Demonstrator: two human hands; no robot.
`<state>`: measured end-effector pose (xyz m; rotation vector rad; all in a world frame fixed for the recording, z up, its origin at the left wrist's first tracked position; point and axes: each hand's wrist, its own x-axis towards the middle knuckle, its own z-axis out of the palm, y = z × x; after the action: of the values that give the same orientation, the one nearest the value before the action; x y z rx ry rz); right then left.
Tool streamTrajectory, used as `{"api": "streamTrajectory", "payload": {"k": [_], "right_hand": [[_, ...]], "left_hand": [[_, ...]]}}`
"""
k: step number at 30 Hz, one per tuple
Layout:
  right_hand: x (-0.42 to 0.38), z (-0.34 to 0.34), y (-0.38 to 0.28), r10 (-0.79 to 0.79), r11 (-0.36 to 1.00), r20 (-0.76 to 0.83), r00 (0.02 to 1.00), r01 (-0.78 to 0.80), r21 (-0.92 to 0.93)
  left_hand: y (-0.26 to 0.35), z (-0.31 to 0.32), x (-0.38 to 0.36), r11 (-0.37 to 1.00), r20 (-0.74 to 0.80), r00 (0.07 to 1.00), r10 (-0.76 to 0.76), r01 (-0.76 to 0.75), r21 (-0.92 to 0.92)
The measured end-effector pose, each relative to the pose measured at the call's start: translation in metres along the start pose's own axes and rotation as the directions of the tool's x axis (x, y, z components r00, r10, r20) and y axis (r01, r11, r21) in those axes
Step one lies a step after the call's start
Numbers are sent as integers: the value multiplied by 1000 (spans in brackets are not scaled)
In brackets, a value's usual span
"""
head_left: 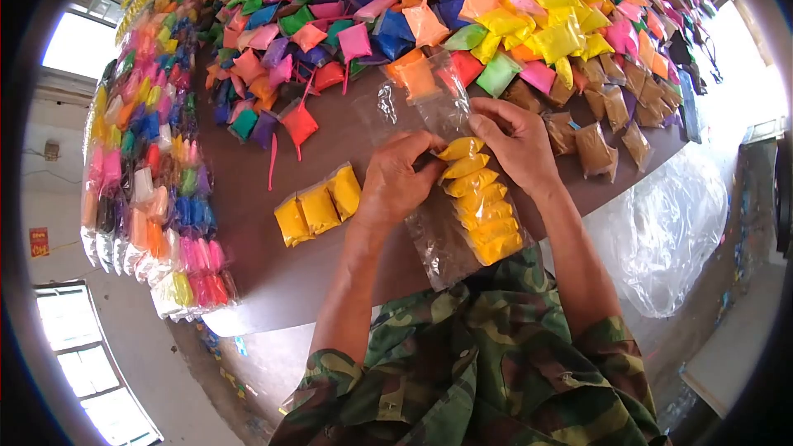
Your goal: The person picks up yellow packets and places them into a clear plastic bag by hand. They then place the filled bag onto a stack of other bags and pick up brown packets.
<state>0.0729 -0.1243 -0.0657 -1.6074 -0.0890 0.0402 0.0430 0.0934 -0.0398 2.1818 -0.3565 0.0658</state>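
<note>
A long clear plastic bag (pixel 429 235) lies at the table's front edge, with a column of several yellow packets (pixel 487 213) in its right part. My left hand (pixel 403 172) is closed at the left of the top packet, its fingertips pinching the bag there. On the other side, my right hand (pixel 519 139) has its thumb and fingers closed on the bag's plastic beside the top packet. Left of my left hand, a short row of three yellow packets (pixel 318 205) in clear wrap lies on the brown table.
A large heap of colourful packets (pixel 372 25) covers the table's back. Brown packets (pixel 595 149) lie at the right. Bundled packets (pixel 149 173) stand along the left edge. A big clear plastic bag (pixel 669 231) hangs at the right edge.
</note>
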Motion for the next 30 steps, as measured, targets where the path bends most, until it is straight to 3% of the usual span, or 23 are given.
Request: {"api": "streamTrajectory", "payload": {"k": [5,8,11,14,17,24,27,30], "right_hand": [[3,-2,-6,83,996,-7,997,-83,-30],[-1,2,3,58,998,-33,998,-59,-2],[-4,4,3,-9,999,-46,999,8,-41],[-3,2,3,-47,994,-46,998,42,-101],[-2,2,7,-11,998,-49,999,8,-61],[0,0,5,5,998,-20,1000,-7,-68],[0,1,6,-18,998,-21,1000,16,-55],[2,0,12,-32,999,-14,999,31,-45]], "left_hand": [[-4,5,-3,972,-55,998,-26,13,-233],[-7,4,-3,979,-71,979,193,-197,-49],[-11,7,-4,986,-85,986,143,-150,-75],[-6,10,-4,984,-134,975,179,-176,30],[-5,12,-8,980,-156,968,196,-189,56],[-3,13,-19,913,-127,931,343,-298,279],[-2,19,-23,864,-137,928,347,-260,431],[3,20,-27,874,-113,952,285,-209,438]]}}
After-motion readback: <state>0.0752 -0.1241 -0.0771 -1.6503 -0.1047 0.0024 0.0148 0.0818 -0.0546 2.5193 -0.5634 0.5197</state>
